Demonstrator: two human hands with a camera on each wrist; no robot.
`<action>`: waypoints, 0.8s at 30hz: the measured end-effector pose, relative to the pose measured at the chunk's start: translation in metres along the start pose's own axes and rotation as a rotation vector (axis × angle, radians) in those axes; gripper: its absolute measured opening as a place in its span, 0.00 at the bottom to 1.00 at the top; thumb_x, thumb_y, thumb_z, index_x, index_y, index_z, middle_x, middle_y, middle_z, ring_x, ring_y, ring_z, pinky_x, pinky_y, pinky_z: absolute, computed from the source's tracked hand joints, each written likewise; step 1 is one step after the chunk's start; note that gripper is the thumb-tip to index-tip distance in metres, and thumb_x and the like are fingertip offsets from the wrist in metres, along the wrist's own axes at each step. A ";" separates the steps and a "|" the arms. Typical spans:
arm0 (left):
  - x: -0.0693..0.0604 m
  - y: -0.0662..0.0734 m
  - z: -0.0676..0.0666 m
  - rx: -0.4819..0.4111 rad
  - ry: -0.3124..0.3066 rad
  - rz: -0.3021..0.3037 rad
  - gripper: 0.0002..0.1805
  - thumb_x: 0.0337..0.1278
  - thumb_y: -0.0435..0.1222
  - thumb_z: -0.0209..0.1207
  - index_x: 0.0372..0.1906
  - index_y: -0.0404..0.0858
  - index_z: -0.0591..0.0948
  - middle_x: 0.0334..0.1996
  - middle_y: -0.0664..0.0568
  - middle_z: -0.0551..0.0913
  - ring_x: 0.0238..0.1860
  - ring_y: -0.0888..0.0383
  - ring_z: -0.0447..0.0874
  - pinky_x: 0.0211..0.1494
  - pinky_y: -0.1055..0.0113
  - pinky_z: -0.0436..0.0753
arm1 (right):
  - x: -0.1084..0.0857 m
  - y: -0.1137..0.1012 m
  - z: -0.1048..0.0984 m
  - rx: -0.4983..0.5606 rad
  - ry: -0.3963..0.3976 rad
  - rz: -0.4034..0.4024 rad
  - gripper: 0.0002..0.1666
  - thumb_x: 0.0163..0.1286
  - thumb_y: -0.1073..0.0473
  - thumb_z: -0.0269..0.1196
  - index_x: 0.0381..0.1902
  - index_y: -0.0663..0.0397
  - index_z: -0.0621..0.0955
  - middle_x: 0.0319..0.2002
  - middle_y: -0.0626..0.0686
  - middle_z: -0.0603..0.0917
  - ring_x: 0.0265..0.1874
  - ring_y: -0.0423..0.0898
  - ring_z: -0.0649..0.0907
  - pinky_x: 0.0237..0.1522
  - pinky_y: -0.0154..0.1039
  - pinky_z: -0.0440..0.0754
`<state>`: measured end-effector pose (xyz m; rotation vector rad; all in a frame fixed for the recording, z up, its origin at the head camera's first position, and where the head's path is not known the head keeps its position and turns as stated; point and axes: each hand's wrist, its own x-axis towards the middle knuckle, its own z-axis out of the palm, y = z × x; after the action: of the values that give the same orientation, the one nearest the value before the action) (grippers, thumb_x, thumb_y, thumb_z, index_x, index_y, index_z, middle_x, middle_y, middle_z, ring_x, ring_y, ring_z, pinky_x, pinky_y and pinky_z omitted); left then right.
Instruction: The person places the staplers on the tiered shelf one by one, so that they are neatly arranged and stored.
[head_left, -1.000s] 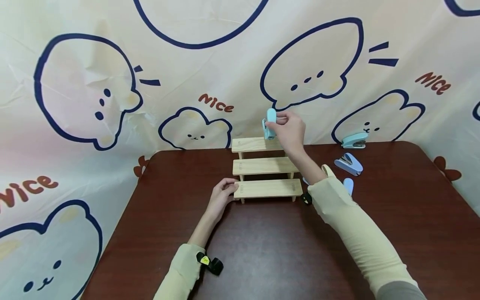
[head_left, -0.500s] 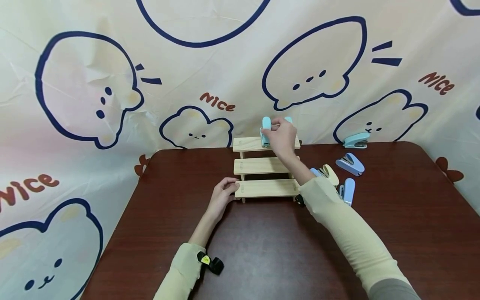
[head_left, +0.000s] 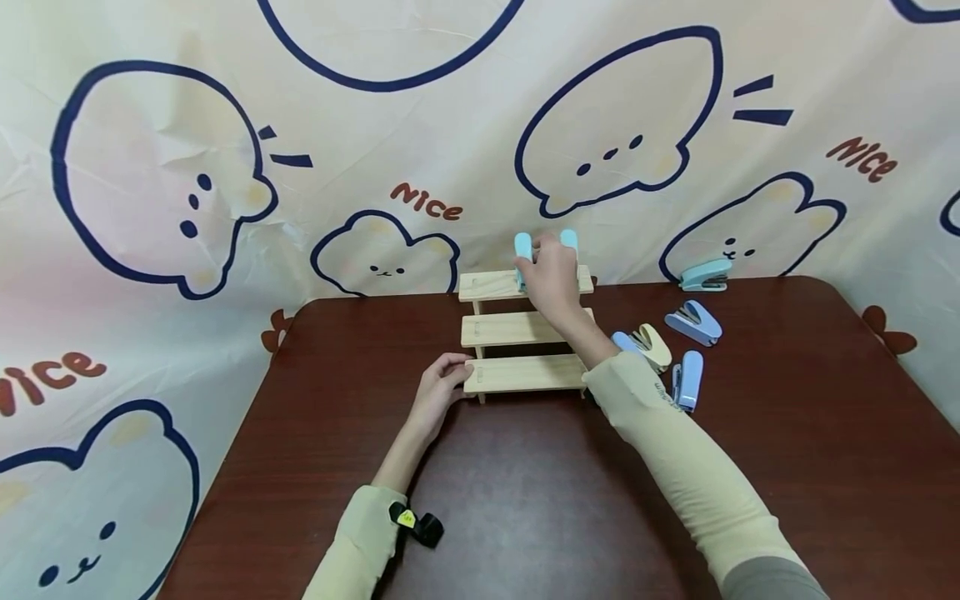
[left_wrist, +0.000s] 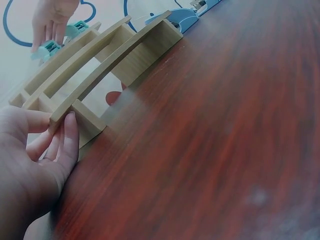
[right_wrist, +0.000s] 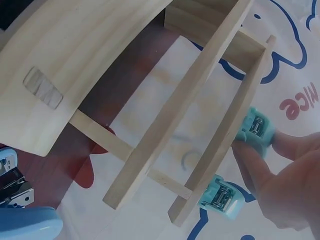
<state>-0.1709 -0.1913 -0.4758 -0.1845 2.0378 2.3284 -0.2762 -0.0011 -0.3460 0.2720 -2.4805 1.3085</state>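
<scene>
A three-tier wooden step rack (head_left: 527, 373) stands near the back of the table. With thumb and fingers my left hand (head_left: 437, 392) pinches the left end of its lowest board, as the left wrist view also shows. My right hand (head_left: 553, 279) is over the top board and holds a teal stapler (right_wrist: 256, 131) between thumb and fingers. That stapler is upright, its base at the top board. Just to its right on the same board is a second teal stapler (right_wrist: 220, 197), partly hidden by the hand in the head view.
Right of the rack on the brown table (head_left: 787, 467) lie a cream stapler (head_left: 655, 347), a blue stapler (head_left: 688, 379), a periwinkle stapler (head_left: 694, 322) and a teal stapler (head_left: 705, 275). Another blue one (head_left: 624, 342) is partly covered. A patterned cloth (head_left: 420, 133) hangs behind.
The right hand has lowered the teal stapler and shifted it left onto the top board. The second teal stapler, formerly hidden by the hand, now shows. My left hand keeps its hold.
</scene>
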 end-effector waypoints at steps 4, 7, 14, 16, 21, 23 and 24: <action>-0.001 0.000 0.000 0.001 -0.002 -0.006 0.13 0.73 0.31 0.59 0.55 0.28 0.79 0.41 0.49 0.82 0.39 0.57 0.82 0.39 0.66 0.85 | -0.002 -0.001 0.003 -0.042 -0.001 -0.021 0.14 0.75 0.61 0.66 0.46 0.71 0.81 0.25 0.58 0.84 0.17 0.45 0.79 0.20 0.33 0.74; 0.000 0.000 -0.001 0.003 0.005 -0.008 0.12 0.73 0.31 0.59 0.55 0.29 0.79 0.43 0.48 0.82 0.40 0.56 0.82 0.39 0.66 0.85 | -0.004 0.000 0.004 -0.049 -0.005 -0.028 0.14 0.76 0.61 0.65 0.45 0.72 0.80 0.27 0.60 0.84 0.19 0.48 0.80 0.21 0.36 0.77; 0.000 -0.003 0.000 -0.016 0.004 -0.010 0.13 0.72 0.30 0.59 0.55 0.27 0.78 0.40 0.49 0.83 0.38 0.58 0.82 0.38 0.66 0.85 | -0.008 -0.002 0.002 -0.036 -0.008 -0.017 0.11 0.74 0.64 0.66 0.44 0.71 0.82 0.32 0.61 0.85 0.22 0.47 0.81 0.25 0.38 0.79; 0.000 -0.003 0.000 -0.023 0.005 -0.010 0.13 0.72 0.30 0.59 0.55 0.27 0.78 0.40 0.50 0.83 0.37 0.58 0.82 0.38 0.67 0.85 | -0.011 -0.004 -0.004 -0.034 -0.027 -0.020 0.10 0.74 0.66 0.65 0.44 0.72 0.83 0.34 0.63 0.85 0.23 0.49 0.81 0.27 0.39 0.80; 0.000 -0.002 0.000 -0.012 -0.002 -0.006 0.13 0.73 0.31 0.59 0.56 0.28 0.78 0.42 0.49 0.83 0.39 0.57 0.83 0.39 0.66 0.85 | -0.018 -0.004 -0.032 0.109 -0.069 0.037 0.17 0.76 0.64 0.60 0.56 0.73 0.81 0.44 0.67 0.86 0.39 0.57 0.87 0.42 0.47 0.87; 0.000 -0.001 -0.001 -0.006 -0.005 -0.007 0.14 0.74 0.32 0.59 0.56 0.28 0.78 0.43 0.48 0.83 0.39 0.56 0.83 0.39 0.66 0.85 | -0.019 0.001 -0.046 0.209 -0.085 0.086 0.19 0.77 0.62 0.59 0.58 0.71 0.81 0.46 0.67 0.86 0.44 0.58 0.88 0.45 0.47 0.88; 0.000 0.000 -0.001 -0.003 -0.002 -0.008 0.13 0.74 0.32 0.58 0.56 0.28 0.78 0.43 0.47 0.83 0.39 0.56 0.83 0.39 0.66 0.85 | -0.020 0.005 -0.053 0.261 -0.097 0.111 0.19 0.77 0.62 0.58 0.58 0.71 0.81 0.46 0.68 0.86 0.43 0.59 0.88 0.45 0.46 0.89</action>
<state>-0.1710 -0.1925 -0.4760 -0.1894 2.0291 2.3261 -0.2493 0.0458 -0.3289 0.2671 -2.4313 1.7064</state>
